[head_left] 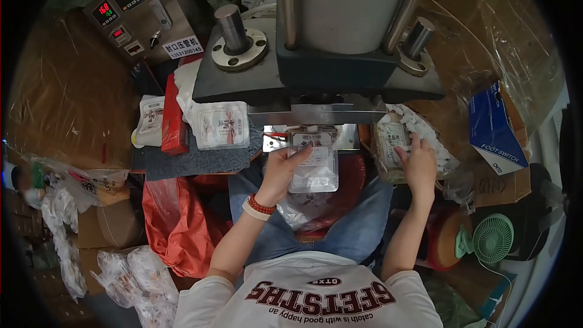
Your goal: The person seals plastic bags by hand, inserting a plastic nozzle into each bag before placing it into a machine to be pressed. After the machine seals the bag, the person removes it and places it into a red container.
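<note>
My left hand [280,173] pinches a clear plastic blister pack [314,176] with a printed card at its top, thumb lying over the card. The pack is just in front of the metal plate [347,138] under the press head [322,114]. To the right, my right hand [420,164] has thumb and fingertips on a printed card [395,136] at the left part of a pile of white cards [428,136]. Its fingers are bent in a grip on the card's edge. More packs [223,124] lie on the grey mat [200,163] at left.
A control box [143,15] with lit red and green digits stands at upper left. A red box [174,115] is beside the packs. At right are a blue foot switch box [498,130] and a green fan [493,238]. Red plastic [179,225] hangs below the mat.
</note>
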Tool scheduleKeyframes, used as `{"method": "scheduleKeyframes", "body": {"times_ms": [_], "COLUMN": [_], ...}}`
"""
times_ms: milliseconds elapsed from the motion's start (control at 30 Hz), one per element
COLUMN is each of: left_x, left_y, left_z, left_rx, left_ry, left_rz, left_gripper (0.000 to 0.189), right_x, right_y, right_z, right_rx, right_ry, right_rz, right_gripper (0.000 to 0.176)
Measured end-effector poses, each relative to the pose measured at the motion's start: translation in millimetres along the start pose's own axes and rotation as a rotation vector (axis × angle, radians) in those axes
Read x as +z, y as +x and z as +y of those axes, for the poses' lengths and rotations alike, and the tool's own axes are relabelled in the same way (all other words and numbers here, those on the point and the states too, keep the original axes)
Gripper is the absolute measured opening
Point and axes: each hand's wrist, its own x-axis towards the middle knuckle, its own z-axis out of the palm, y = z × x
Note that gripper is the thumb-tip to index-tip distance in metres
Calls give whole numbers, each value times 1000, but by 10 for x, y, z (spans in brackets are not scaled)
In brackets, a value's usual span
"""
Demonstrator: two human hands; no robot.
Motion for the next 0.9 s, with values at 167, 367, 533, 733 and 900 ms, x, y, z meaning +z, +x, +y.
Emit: {"method": "scheduleKeyframes", "body": {"times_ms": [167,367,533,733,900], "left_x": [-118,-897,-1210,-591,-63], "left_y": [58,-108,-554,-825,-917], "left_z": [-48,442,206,369,333], "left_rx": [-43,794,715,731,951], "left_ry": [215,1567,1773,1246,1238], "left_rz": [4,655,307,330,184], "left_gripper": [22,60,46,33,35], "right_x": [295,190,170,-506,-554], "right_y": [148,172,160,-82,-363], "right_z": [-174,3,147,-522,-1020], "right_rx": [56,-1,-119,-112,-658], "right_ry": [207,522,476,976,1042], "right_rz": [-208,-228,-184,-6,-11], "right_gripper": [16,24,30,27,23]}}
